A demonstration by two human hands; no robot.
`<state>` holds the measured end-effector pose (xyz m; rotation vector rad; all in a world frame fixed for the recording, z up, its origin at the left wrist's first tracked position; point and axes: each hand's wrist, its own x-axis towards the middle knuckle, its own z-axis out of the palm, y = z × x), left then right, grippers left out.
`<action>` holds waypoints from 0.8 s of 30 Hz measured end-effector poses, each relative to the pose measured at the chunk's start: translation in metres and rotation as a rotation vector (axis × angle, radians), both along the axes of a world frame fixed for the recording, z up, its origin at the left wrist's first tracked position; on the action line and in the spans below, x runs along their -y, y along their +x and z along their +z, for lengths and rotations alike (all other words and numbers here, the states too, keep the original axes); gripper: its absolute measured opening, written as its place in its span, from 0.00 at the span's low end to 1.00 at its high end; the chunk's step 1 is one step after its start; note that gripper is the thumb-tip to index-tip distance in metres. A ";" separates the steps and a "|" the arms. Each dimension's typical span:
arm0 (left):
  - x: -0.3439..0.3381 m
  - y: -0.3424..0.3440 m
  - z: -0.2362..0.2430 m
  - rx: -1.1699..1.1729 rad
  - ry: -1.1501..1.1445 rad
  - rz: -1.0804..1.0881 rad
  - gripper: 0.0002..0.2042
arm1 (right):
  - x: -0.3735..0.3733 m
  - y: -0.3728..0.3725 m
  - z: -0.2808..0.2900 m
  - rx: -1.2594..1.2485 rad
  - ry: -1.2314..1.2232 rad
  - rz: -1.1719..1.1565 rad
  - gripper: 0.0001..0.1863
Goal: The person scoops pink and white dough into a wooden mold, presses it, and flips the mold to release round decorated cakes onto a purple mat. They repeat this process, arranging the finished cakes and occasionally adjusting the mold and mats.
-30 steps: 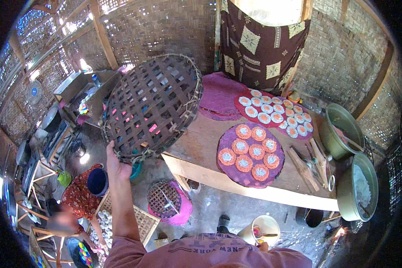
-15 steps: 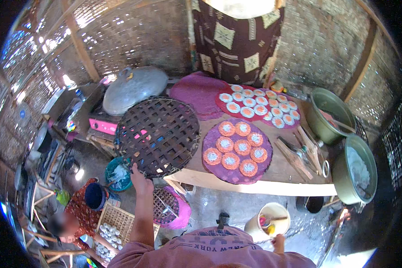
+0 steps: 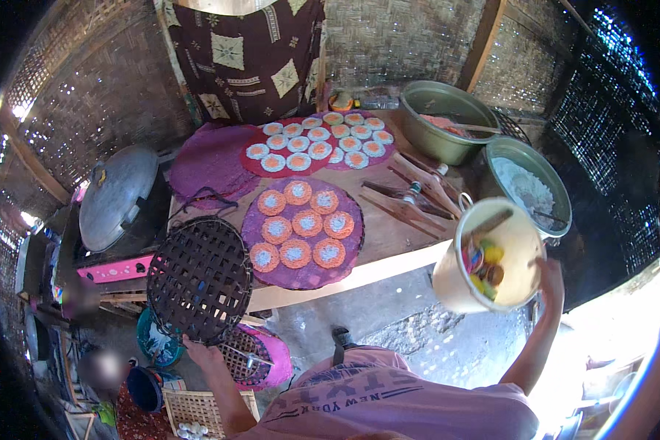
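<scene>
My left hand (image 3: 204,353) grips the lower rim of a round, dark woven tray (image 3: 200,279), which hangs tilted off the table's left front corner. My right hand (image 3: 550,280) is closed on the right rim of a cream bucket (image 3: 519,246), raised at the table's front edge. Inside the bucket lie small yellow, green and red things (image 3: 488,268) and a brown wooden piece; their exact kind I cannot make out. Between my hands, a purple-covered round tray (image 3: 253,235) on the table bears several orange discs (image 3: 306,222) with white centres.
White discs with orange centres (image 3: 298,143) lie on red and purple rounds behind. Wooden tools (image 3: 411,209) lie on the table's right, before two green basins (image 3: 447,150). At left, a domed metal lid (image 3: 119,198) sits over a pink-fronted stove (image 3: 117,269). A person (image 3: 136,414) is low at left.
My right hand has lifted the cream bucket from low down to table height. The woven tray has moved lower and nearer in my left hand. My view has turned to the right.
</scene>
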<state>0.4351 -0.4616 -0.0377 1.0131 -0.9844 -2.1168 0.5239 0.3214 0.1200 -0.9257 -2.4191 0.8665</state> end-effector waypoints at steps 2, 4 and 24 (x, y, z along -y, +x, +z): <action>-0.002 -0.011 -0.025 -0.028 0.017 -0.012 0.23 | 0.008 -0.021 0.034 -0.108 -0.109 0.016 0.16; 0.002 -0.013 -0.048 0.004 0.026 -0.002 0.23 | 0.010 -0.050 0.060 -0.176 -0.213 0.032 0.18; -0.017 0.015 -0.001 0.370 -0.434 -0.009 0.36 | 0.020 -0.192 0.032 -0.045 -0.350 0.296 0.22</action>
